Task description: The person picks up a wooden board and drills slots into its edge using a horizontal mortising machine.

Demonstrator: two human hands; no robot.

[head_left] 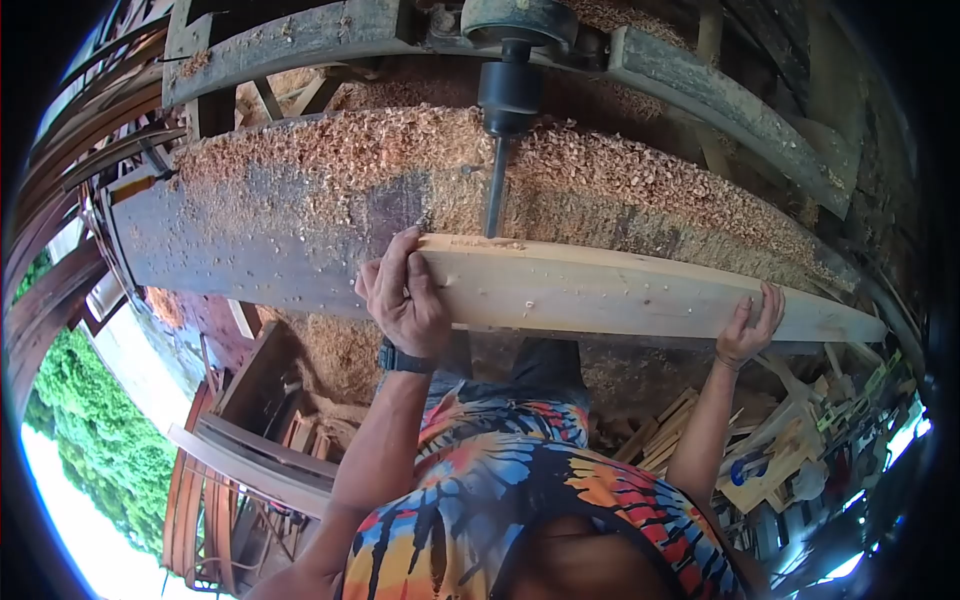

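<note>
A long pale wooden board (600,300) lies across the front of a dark worktable, its far edge under a drill bit (495,190). The bit hangs from a black chuck (509,100), and its tip meets or nearly meets the edge, just right of my left hand. My left hand (408,300) grips the board's left end, fingers curled over the far edge. Near the tapering right end, my right hand (750,325) holds the board with fingers on its top face. Small wood chips dot the board.
Shavings (640,180) are heaped along the back of the worktable (200,240). Behind it runs a curved wooden frame (300,50). Curved strips stand at the far left. Wood offcuts (670,430) lie at the lower right, and a wooden rack (260,450) is at the lower left.
</note>
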